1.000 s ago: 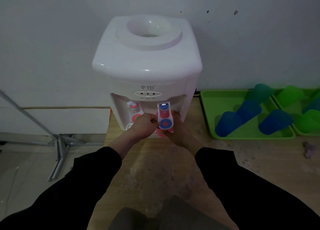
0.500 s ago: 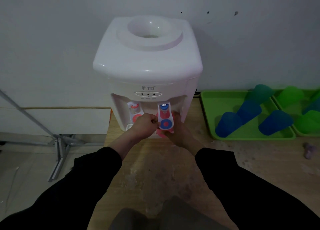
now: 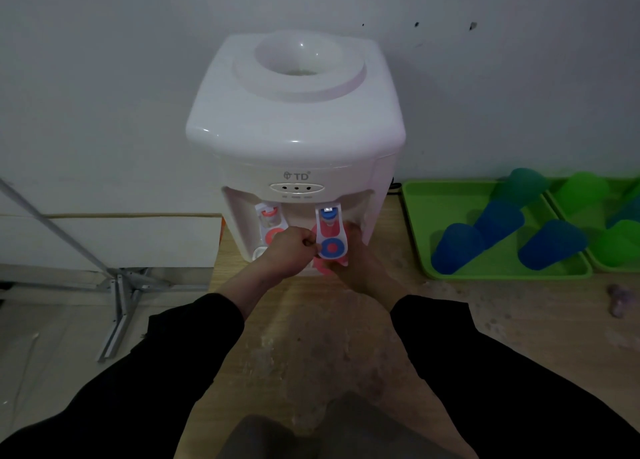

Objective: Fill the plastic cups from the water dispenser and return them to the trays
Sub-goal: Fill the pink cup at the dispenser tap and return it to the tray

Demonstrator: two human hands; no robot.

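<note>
Fingers (image 3: 304,242) of our left hand (image 3: 289,252) are curled tight, and with the thumb they pinch the left edge of the blue tap (image 3: 329,240) on the dispenser (image 3: 294,119). Our right hand (image 3: 358,263) reaches under that tap from the right, its fingers wrapped round a pink cup (image 3: 325,268); we see only parts of the cup, since the tap's paddle covers its middle, and whether water runs we cannot tell. The cup sits in the dispenser's bay, right under the blue tap, at the far side of the table (image 3: 311,337). Just left of the blue tap is the red tap (image 3: 272,223), partly hidden by our left hand. To the right of the dispenser lies a green tray (image 3: 426,212) holding three blue cups (image 3: 453,247) and a teal cup (image 3: 523,185). A second tray (image 3: 597,266) lies just beside it on the right, with green cups (image 3: 585,188) in it. On the table near that tray lies a small purple thing (image 3: 620,302). Left of the table, on the floor, is a metal stand (image 3: 117,285). Black sleeves (image 3: 194,337) cover both our arms
</note>
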